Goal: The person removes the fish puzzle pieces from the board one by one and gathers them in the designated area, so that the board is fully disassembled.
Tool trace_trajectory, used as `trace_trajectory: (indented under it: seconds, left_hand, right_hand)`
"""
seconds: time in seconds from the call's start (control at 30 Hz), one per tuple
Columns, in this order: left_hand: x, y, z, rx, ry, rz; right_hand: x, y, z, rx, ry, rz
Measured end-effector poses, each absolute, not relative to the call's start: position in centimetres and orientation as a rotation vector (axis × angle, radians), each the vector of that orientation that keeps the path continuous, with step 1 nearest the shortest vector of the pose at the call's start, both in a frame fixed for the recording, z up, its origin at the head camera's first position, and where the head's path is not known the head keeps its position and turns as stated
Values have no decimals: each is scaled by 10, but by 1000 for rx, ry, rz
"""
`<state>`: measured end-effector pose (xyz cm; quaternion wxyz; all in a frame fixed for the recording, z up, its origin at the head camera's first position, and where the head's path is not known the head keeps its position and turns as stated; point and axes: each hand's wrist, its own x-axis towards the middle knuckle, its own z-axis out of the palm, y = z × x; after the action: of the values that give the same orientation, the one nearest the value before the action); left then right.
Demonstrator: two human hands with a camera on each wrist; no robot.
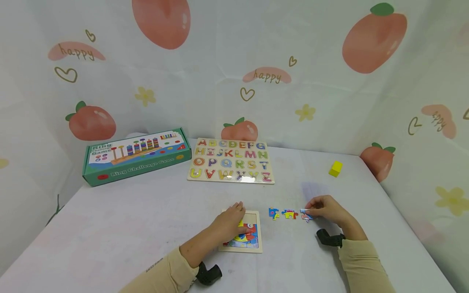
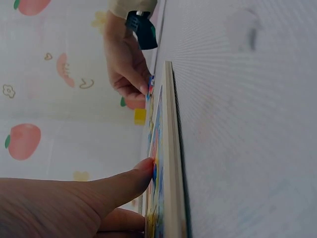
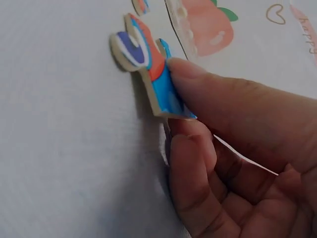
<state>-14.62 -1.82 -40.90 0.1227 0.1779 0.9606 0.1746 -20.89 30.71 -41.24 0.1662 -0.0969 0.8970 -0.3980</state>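
Note:
A jigsaw puzzle in a shallow wooden tray [image 1: 260,234] lies near the front middle of the table, partly filled with colourful pieces. My left hand [image 1: 229,224] rests over its left side, fingers extended and thumb [image 2: 133,181] touching the pieces. To the right, my right hand [image 1: 329,209] pinches a puzzle piece [image 3: 166,84] between thumb and fingers, tilted close over the table. That piece is blue, red and white on a pale wooden base. Two loose puzzle pieces, one mostly blue [image 1: 273,213] and one yellow and red [image 1: 289,214], lie between the tray and my right hand.
A wooden alphabet board [image 1: 231,181] lies at the back middle. Left of it is a green Ring Challenge Game box [image 1: 139,169]. At the back right sits a yellow block [image 1: 335,168]. A fruit-patterned cloth [image 1: 205,81] hangs behind the table.

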Motion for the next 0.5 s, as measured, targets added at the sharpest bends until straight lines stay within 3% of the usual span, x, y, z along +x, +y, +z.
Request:
trace_trajectory:
  seconds: [0.5]
  left_hand:
    - [-146, -18, -407, 513, 2795, 508]
  right_hand:
    - [-208, 304, -413, -315, 2570, -1120]
